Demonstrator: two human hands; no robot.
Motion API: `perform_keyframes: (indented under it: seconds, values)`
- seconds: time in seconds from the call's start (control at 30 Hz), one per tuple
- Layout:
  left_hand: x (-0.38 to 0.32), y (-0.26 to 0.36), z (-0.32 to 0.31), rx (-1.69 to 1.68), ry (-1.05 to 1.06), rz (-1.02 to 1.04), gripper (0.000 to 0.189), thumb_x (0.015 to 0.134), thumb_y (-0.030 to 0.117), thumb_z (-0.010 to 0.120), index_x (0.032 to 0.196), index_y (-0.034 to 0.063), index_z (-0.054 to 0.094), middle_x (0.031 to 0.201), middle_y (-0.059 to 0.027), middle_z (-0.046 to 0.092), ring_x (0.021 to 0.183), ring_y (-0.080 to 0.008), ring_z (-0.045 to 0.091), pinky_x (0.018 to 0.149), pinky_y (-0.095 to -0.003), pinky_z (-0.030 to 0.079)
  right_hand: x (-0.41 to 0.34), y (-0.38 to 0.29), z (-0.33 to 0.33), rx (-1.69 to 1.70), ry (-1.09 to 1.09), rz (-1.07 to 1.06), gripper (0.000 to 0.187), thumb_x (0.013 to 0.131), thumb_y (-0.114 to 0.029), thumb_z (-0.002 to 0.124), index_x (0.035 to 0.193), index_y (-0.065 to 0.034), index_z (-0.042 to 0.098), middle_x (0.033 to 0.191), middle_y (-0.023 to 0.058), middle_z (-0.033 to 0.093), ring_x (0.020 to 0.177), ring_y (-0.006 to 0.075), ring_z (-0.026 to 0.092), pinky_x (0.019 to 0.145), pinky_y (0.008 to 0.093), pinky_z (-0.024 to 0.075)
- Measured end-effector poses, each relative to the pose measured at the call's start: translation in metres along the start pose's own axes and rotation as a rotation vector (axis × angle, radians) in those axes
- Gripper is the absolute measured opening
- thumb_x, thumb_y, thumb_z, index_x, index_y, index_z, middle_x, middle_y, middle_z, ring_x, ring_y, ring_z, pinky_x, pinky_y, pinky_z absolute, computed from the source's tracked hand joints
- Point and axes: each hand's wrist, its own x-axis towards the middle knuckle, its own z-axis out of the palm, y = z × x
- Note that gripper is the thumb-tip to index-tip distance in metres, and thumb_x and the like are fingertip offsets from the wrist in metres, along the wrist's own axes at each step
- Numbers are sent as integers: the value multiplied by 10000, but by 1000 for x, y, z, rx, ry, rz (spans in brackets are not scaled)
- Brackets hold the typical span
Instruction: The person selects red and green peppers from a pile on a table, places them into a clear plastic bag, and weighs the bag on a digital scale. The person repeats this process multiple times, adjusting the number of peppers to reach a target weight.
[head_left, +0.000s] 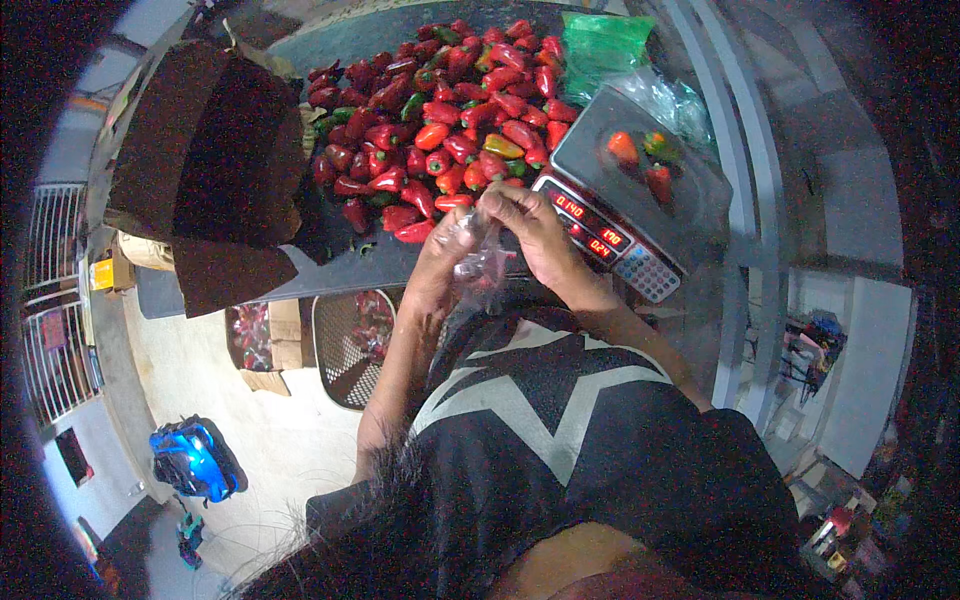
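My left hand (448, 251) and my right hand (529, 225) are close together at the table's near edge, both gripping a clear plastic bag (484, 262) that hangs between them. Behind them a large heap of mostly red peppers (442, 112), with a few green and orange ones, is spread on the dark table. To the right, a digital scale (585, 142) with lit red digits stands at an angle. On its metal plate lie an orange pepper (622, 148), a green-orange pepper (658, 145) and a red pepper (658, 184). What the bag contains is hard to tell.
A large brown cardboard box (202, 150) stands left of the heap. Green plastic (606, 45) and clear plastic bags (667, 97) lie behind the scale. Below the table are an open carton (285, 337) and a perforated basket (337, 352), both with bagged peppers. A blue bag (196, 457) is on the floor.
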Motion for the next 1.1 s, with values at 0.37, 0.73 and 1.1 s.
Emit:
perform_keyframes:
  seconds: [0.37, 0.73, 1.1]
  values:
    - [8, -1, -1, -242, 231, -79, 386, 834, 222, 645, 1162, 49, 540, 1083, -62, 615, 970, -169, 584, 823, -328, 493, 7, -19, -15, 463, -150, 362, 313, 917, -357, 573, 717, -124, 517, 516, -67, 373, 404, 39, 348, 378, 211, 243]
    - [14, -1, 8, 294, -96, -203, 499, 853, 291, 657, 1263, 67, 484, 979, 5, 615, 836, -98, 595, 717, -259, 508, 15, -25, -43, 673, 62, 366, 304, 916, -357, 574, 717, -137, 507, 536, -59, 382, 400, 67, 346, 377, 235, 289]
    - [36, -8, 8, -369, 165, -250, 236, 954, 325, 503, 1029, 110, 566, 932, -25, 623, 780, -160, 619, 744, -329, 519, 4, -35, -61, 107, -496, 417, 208, 897, -262, 620, 835, -76, 554, 619, -55, 477, 514, 6, 407, 434, 177, 275]
